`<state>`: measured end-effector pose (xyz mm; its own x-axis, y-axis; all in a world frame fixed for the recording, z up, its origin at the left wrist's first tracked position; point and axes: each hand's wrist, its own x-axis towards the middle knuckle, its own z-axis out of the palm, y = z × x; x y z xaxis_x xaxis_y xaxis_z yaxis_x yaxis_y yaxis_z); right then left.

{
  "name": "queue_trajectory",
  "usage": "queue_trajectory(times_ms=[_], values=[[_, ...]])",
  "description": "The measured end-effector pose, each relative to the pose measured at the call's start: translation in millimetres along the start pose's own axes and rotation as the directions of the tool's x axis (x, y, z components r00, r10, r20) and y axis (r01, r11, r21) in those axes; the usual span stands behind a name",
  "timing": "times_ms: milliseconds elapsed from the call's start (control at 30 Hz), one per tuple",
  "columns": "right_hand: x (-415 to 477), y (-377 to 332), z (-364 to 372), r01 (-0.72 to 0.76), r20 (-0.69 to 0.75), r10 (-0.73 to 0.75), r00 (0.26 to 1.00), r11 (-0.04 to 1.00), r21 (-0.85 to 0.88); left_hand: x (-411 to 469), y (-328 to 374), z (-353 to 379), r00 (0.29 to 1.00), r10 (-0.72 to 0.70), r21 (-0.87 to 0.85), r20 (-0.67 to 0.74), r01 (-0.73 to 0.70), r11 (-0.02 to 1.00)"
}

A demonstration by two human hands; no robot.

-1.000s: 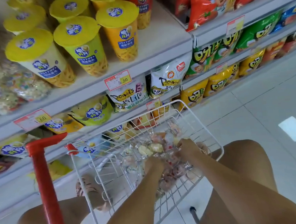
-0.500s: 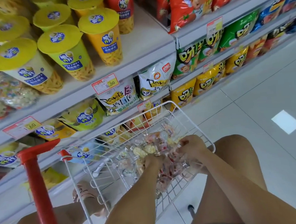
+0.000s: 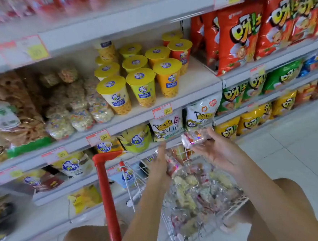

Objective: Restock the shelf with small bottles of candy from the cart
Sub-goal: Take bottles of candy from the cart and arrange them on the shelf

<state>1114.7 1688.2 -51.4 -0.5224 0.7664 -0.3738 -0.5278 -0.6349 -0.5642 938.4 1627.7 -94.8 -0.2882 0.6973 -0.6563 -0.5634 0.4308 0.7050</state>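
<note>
Both hands have come up out of the cart basket (image 3: 235, 205) since a second ago, and my view has lifted toward the shelves. My right hand (image 3: 219, 152) curls under a small clear candy bottle (image 3: 194, 137), which lies on its side above the far end of the basket. My left hand (image 3: 160, 163) is raised just left of it, fingers pointing at the shelf (image 3: 195, 84). A second bottle (image 3: 173, 164) shows against its palm, but blur keeps me from telling whether it grips it. The remaining bottles (image 3: 195, 193) lie heaped in the basket. The red cart handle (image 3: 106, 190) stands near left, and yellow-lidded snack cups (image 3: 142, 87) sit on the shelf.
</note>
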Motion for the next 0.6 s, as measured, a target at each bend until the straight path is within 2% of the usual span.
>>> queue_trajectory(times_ms=[100,233,333,400,500,533,600], values=[[-6,-1,50,-0.029,0.098,0.027,0.995,0.999,0.017,-36,51,-19,0.991,0.13,-0.065,0.024,-0.129,0.99],[-18,-7,127,0.047,0.178,-0.008,0.984,0.975,-0.215,-87,121,-51,0.93,0.365,-0.008,0.053,-0.365,0.931],[-20,-14,187,0.179,0.236,-0.097,0.967,0.916,-0.358,-133,173,-71,0.832,0.554,0.136,0.045,-0.554,0.821],[-21,-21,227,0.267,0.29,-0.153,0.945,0.872,-0.409,-156,209,-88,0.71,0.7,0.221,0.073,-0.696,0.683],[-25,-28,285,0.464,0.387,-0.284,0.877,0.707,-0.534,-190,259,-111,0.56,0.824,0.183,0.085,-0.821,0.54],[-25,-31,306,0.548,0.44,-0.335,0.833,0.606,-0.577,-195,275,-118,0.517,0.851,0.186,0.095,-0.849,0.495],[-23,-37,347,0.693,0.57,-0.403,0.716,0.315,-0.648,-201,306,-128,0.44,0.893,0.263,0.095,-0.876,0.404]])
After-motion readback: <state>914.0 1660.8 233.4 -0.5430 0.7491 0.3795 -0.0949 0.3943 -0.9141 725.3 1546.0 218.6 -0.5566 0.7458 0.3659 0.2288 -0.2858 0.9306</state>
